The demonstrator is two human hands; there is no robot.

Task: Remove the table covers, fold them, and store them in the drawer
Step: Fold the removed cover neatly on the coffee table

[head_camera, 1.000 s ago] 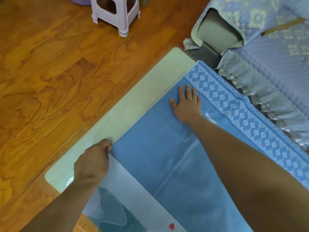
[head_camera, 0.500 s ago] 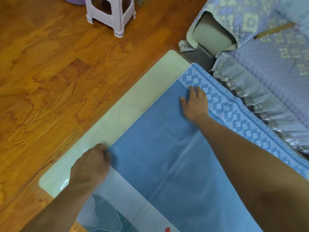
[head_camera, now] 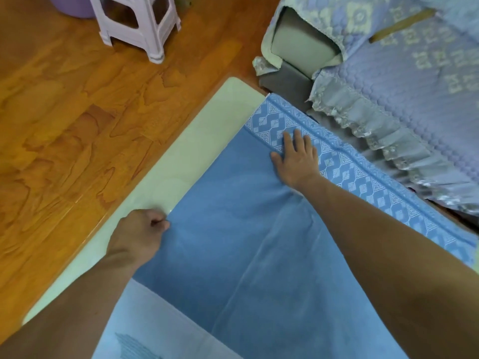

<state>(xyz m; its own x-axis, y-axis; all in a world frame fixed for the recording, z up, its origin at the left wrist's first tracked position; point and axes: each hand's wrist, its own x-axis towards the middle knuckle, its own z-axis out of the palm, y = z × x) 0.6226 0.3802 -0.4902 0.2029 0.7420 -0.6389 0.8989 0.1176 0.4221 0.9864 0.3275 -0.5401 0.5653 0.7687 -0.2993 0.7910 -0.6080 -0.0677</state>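
the blue cover (head_camera: 233, 229) lay folded over on the pale surface (head_camera: 181, 161), its patterned border on the sofa (head_camera: 414, 73) side. the left hand (head_camera: 137, 234) pinched its near edge in curled fingers; the right hand (head_camera: 295, 156) pressed flat, fingers straight. uneven pulling could skew the fold and crease it

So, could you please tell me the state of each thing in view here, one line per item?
Blue table cover: lying on the table, partly folded, creased.
Left hand: pinching the blue cover's edge.
Right hand: flat, pressing on the patterned border.
Pale printed cover: lying flat, partly under the blue cover.
Table: pale top bare along its left strip.
Stool: upright on the floor.
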